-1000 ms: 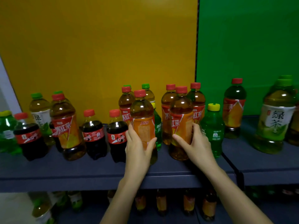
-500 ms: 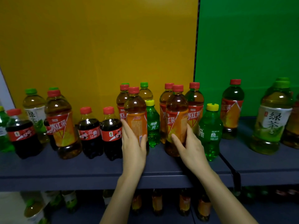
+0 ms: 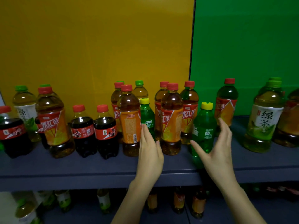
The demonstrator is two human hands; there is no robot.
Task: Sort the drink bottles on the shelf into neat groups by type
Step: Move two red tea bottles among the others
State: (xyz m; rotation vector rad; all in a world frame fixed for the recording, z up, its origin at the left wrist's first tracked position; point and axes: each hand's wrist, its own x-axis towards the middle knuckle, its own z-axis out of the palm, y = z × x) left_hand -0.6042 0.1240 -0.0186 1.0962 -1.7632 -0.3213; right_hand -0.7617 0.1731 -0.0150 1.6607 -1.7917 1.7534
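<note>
Both hands are free of any bottle. The left hand (image 3: 149,152) is raised flat, fingers (image 3: 145,131) straight and released, between the amber iced-tea bottle with the orange back label (image 3: 130,123) and the matching red-capped iced-tea bottle (image 3: 171,122) to its right. The right hand (image 3: 216,151) is spread wide, thumb and fingers released on either side of the small green plastic soda bottle with the yellow cap (image 3: 204,126), not visibly touching it. That bottle stands near the front of the dark blue shelf (image 3: 80,167), just right of the iced-tea cluster; a second small green soda bottle (image 3: 146,117) stands farther back between the two front teas.

The likely step is taking the near green soda out of the tea group. Grip it around the labelled middle, lift it straight up before carrying it sideways, and keep the wrist clear of the tall teas just beside it. Set it down upright, label forward, and bring the other green soda next to it.
</note>
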